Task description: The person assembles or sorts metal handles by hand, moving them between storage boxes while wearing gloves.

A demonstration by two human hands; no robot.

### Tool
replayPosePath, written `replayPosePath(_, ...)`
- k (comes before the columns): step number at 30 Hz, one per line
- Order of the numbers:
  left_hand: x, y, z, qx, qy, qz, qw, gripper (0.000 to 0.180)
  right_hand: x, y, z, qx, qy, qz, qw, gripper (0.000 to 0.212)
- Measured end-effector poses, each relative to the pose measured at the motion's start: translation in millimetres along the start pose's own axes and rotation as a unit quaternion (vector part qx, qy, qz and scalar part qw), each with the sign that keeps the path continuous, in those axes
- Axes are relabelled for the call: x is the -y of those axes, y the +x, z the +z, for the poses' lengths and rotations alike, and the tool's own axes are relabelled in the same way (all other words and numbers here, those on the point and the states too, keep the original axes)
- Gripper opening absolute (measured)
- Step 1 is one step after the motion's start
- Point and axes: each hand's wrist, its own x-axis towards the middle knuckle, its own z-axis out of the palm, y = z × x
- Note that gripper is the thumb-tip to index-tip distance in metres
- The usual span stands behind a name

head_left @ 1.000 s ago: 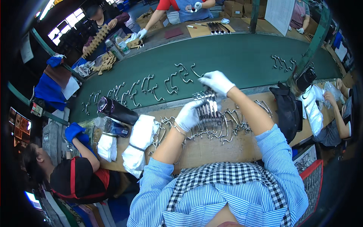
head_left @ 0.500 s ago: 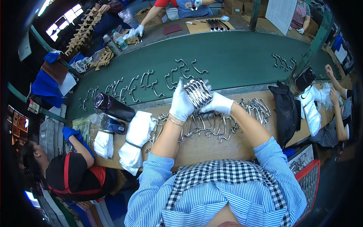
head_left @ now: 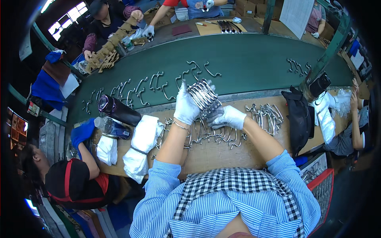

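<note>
The left hand (head_left: 186, 104) (gloved, angled upward) grips stacked metal hooks (head_left: 203, 95); the right hand (head_left: 229, 118), half-curled below, perhaps holds them too.

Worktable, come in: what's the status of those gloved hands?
Left hand gripping stacked metal pieces. Right hand at the stack's lower end. Loose curved pieces scattered on worktable beneath.

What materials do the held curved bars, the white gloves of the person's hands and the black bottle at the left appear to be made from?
The curved bars look like polished or plated metal: bright, mirror-like highlights. The white gloves seem cloth: matte, soft, close-fitting. The black bottle is smooth and slightly glossy; metal or plastic, I cannot tell.
</note>
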Motion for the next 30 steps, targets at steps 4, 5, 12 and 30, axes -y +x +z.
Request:
replayPosePath(4,3,2,3,0.008,0.006,0.0,1.0,0.08,-7,9,12,-0.014,-0.058,-0.008,0.998,0.039)
replayPosePath(5,3,0,2,0.019,0.0,-0.001,1.0,0.081,-6,13,17,-0.023,-0.053,-0.01,0.998,0.037)
replayPosePath(12,4,1,-1,0.033,-0.009,-0.011,0.999,0.08,-17,12,12,0.005,-0.024,0.009,1.0,0.03)
replayPosePath(30,2,1,-15,0.081,0.473,0.033,0.877,0.049,-14,9,9,0.119,0.21,-0.011,0.97,0.115)
